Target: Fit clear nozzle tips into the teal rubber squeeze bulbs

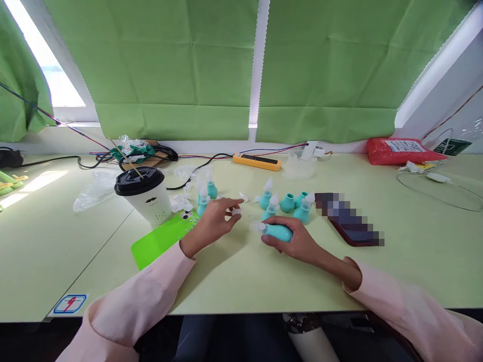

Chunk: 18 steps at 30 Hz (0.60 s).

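My right hand [298, 239] is wrapped round a teal squeeze bulb [278, 232], tipped on its side with its clear plastic nozzle end [258, 227] pointing left. Thumb and index finger of my left hand [217, 217] close on a small translucent white piece [236, 212], apart from the bulb. Just beyond my right hand stand several teal bulbs, one with a translucent pointed tip [266, 193] and an open-necked one [287, 202] without a tip. More tipped bulbs [212, 189] stand behind my left hand, partly hidden by it. A small clear piece [243, 196] lies between the groups.
Left of my left hand are a bright green phone [160, 241] and a lidded paper cup [151, 203] with a stick in it. At right lies a dark phone [349, 221]. A yellow power strip [256, 162], cables and a red package [400, 151] lie along the back.
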Tool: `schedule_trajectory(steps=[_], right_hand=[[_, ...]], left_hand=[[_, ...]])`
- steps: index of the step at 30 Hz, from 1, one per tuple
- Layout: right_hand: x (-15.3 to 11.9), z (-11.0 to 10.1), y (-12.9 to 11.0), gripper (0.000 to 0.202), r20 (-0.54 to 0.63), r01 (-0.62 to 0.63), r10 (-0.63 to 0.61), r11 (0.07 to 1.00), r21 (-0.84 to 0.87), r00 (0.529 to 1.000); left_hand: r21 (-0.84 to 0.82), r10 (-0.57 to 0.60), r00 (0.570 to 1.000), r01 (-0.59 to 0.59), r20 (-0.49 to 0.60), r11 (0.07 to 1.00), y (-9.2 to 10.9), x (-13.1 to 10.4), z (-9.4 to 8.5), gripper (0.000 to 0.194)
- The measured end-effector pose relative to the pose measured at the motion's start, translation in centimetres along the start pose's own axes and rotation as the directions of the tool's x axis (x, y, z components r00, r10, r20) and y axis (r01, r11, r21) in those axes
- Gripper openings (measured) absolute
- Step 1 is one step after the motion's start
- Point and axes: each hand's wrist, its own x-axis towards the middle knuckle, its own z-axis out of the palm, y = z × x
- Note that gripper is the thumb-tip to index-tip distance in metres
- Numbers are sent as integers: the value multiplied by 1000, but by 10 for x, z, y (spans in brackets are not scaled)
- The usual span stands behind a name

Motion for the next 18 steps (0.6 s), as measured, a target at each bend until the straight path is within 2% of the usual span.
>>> schedule_trajectory(steps=[1, 3, 6, 9, 13, 15, 18], right_hand=[[-1, 2, 0, 21, -45, 32, -34, 998, -62, 998], [-1, 4, 0, 21, -130, 80, -102, 984, -160, 986], [-2, 6, 2, 21, -200, 120, -172, 961, -249, 965], [-2, 8, 6, 22, -225, 167, -242, 937, -308, 944], [-2, 10, 11, 22, -256, 258, -369, 889, -379, 893], [-4, 11, 12, 22, -256, 282, -410, 863, -418, 875], [-8, 14, 14, 22, -227, 285, -433, 828, -483, 872]], left_hand=[[-183, -36, 998, 28, -41, 983, 6, 0, 0, 29], [-471, -117, 988, 54, -104, 881, 16, -1, 1, 25], [-726, -221, 974, 116, -50, 678, 21, -3, 7, 22], [-839, -294, 954, 211, 64, 502, 17, -4, 14, 24], [-907, -375, 918, 258, 124, 332, 14, -5, 21, 18], [-921, -389, 910, 268, 145, 283, 13, -6, 23, 13], [-918, -382, 910, 278, 158, 282, 14, -8, 25, 7]])
